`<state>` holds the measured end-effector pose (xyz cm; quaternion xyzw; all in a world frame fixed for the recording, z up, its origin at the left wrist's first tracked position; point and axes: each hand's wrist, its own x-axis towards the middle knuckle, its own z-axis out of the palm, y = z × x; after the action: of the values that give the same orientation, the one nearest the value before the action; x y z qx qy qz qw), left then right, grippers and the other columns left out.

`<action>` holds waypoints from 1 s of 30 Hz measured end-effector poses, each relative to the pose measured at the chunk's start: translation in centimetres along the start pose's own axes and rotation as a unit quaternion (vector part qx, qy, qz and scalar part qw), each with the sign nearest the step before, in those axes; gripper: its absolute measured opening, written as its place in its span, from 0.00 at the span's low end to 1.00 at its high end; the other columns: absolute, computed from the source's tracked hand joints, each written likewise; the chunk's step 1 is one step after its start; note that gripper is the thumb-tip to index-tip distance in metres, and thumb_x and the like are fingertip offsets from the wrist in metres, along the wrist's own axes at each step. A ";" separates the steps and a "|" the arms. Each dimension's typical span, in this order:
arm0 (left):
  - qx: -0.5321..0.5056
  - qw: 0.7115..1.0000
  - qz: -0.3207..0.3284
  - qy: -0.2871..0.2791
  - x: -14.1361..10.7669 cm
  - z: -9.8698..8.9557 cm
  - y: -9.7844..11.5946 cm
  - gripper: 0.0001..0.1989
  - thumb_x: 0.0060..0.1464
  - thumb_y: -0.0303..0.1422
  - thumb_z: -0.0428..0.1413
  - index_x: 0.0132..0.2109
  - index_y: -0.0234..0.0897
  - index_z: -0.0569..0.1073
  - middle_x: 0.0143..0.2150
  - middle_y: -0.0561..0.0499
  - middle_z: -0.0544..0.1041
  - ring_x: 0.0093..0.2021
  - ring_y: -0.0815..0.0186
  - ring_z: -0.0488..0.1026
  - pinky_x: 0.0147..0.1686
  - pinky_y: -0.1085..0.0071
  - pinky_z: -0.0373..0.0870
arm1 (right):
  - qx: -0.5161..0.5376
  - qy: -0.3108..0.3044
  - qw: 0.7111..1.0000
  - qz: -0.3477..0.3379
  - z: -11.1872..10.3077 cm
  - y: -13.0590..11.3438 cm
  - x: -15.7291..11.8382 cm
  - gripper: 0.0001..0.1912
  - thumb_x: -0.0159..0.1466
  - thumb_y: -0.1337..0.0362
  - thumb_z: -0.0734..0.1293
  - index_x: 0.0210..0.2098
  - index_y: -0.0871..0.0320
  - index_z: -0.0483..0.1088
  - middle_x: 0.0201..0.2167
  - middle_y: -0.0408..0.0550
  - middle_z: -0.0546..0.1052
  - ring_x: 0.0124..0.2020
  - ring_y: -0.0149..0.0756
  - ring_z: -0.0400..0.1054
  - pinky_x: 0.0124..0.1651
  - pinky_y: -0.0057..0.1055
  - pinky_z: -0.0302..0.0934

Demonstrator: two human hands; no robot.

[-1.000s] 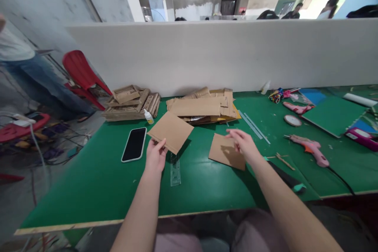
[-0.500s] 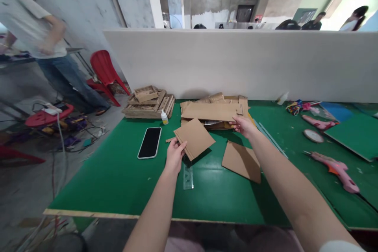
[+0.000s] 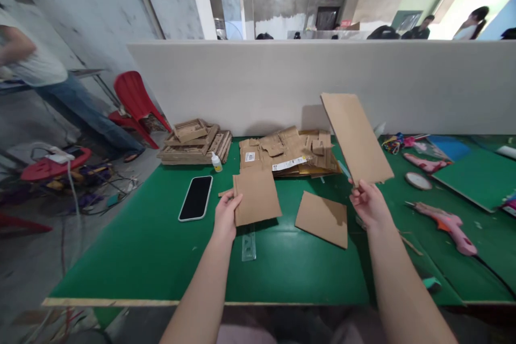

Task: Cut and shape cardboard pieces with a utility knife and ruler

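Observation:
My left hand (image 3: 226, 215) pinches the left edge of a squarish cardboard piece (image 3: 258, 198) above the green table. To the right, my right hand (image 3: 370, 204) grips the lower end of a longer cardboard piece (image 3: 357, 137), which is raised and tilted, its top in front of the white partition. Between my hands another cardboard piece (image 3: 322, 219) lies flat on the table. A clear ruler (image 3: 249, 244) is partly hidden under the left piece. Behind them rests a pile of torn cardboard (image 3: 278, 148) with white labels.
On the green table (image 3: 133, 258) are a phone (image 3: 195, 198), a glue bottle (image 3: 216, 162), stacked wooden-looking frames (image 3: 193, 145), a tape roll (image 3: 418, 181) and a pink glue gun (image 3: 449, 226). A white partition (image 3: 242, 86) stands behind. At far left is a person (image 3: 36, 59) beside a red chair (image 3: 135, 97).
My right hand has lifted the long cardboard off the pile and moved it right, tilting it up. The labels on the pile now show. The squarish piece in my left hand has turned.

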<state>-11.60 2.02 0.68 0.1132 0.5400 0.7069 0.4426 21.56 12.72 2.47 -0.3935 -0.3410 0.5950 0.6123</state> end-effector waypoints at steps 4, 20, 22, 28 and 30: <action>0.008 0.999 0.013 0.043 0.6 0.3 1.0 0.13 0.41 0.28 0.63 0.36 0.37 0.70 0.28 0.54 0.75 0.24 0.69 0.73 0.29 0.71 0.71 | 0.016 0.003 1.000 -0.016 -1.5 0.5 -0.5 0.20 0.45 0.59 0.74 0.18 0.58 0.57 0.26 0.42 0.77 0.16 0.18 0.56 0.18 0.20 0.53; 0.063 0.989 0.135 -0.024 6.6 7.5 0.8 0.26 0.42 0.21 0.61 0.50 0.41 0.67 0.52 0.47 0.72 0.53 0.64 0.70 0.52 0.70 0.65 | -0.083 -0.137 0.985 0.064 3.8 3.7 -0.3 0.22 0.51 0.54 0.71 0.38 0.56 0.61 0.28 0.45 0.78 0.17 0.24 0.62 0.20 0.23 0.56; 0.073 0.987 0.142 -0.035 4.8 7.3 -0.1 0.26 0.45 0.26 0.61 0.52 0.40 0.67 0.57 0.46 0.69 0.59 0.63 0.64 0.55 0.70 0.62 | -0.091 -0.153 0.982 0.070 3.8 4.5 -0.6 0.21 0.52 0.53 0.70 0.38 0.56 0.60 0.28 0.44 0.77 0.17 0.23 0.61 0.20 0.22 0.54; 0.086 0.977 0.031 -0.191 -0.3 6.9 -2.5 0.28 0.48 0.42 0.61 0.54 0.35 0.66 0.44 0.41 0.77 0.44 0.59 0.75 0.43 0.63 0.72 | -0.125 -0.248 0.953 0.119 5.2 6.2 -3.1 0.21 0.53 0.55 0.70 0.42 0.57 0.63 0.28 0.44 0.77 0.16 0.25 0.64 0.21 0.24 0.57; 0.067 0.982 0.026 -0.176 -0.8 6.8 -3.0 0.29 0.44 0.43 0.63 0.51 0.35 0.67 0.45 0.42 0.76 0.42 0.61 0.75 0.39 0.66 0.73 | -0.139 -0.284 0.937 0.150 5.9 6.5 -3.8 0.22 0.51 0.57 0.71 0.42 0.58 0.65 0.27 0.45 0.77 0.17 0.28 0.67 0.23 0.26 0.60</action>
<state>-5.30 6.00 0.97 0.2791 0.4972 0.6492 0.5034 13.05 9.22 -0.43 -0.3363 -0.5168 0.7134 0.3329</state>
